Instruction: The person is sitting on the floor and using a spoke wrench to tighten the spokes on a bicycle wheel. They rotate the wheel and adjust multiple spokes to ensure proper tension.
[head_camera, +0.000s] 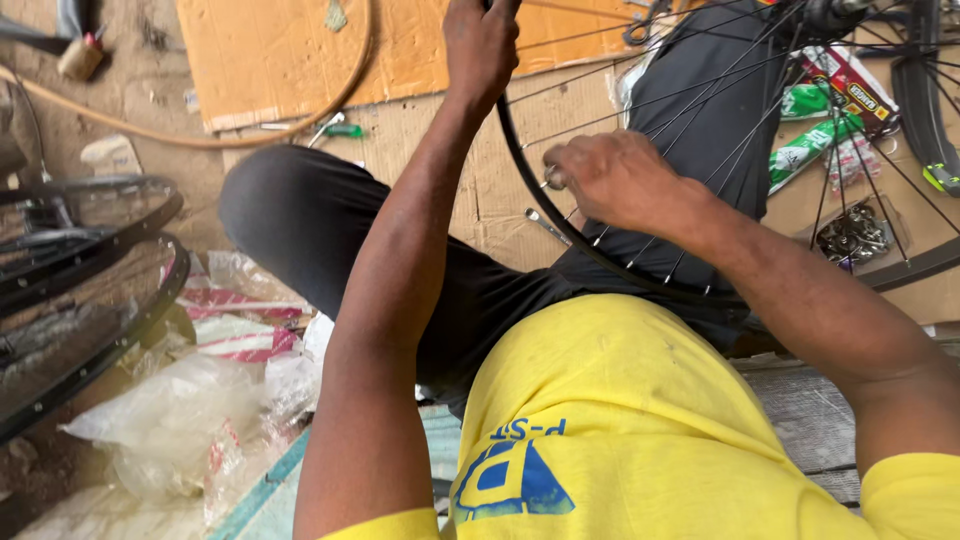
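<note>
Over my lap, the bike wheel rim stands w/ spokes far-right. My left hand grips the rim's far edge; right hand pinches a small silver spoke tool at the rim.

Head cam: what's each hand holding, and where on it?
Left hand grips the black bicycle wheel rim at its upper edge. Right hand pinches a small metal piece at the rim's spoke ends; what it is can't be told.

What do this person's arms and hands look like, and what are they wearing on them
Both arms are bare from the short yellow sleeves of a T-shirt down. The left hand and right hand wear no gloves, and no watch, ring or bracelet shows on either.
</note>
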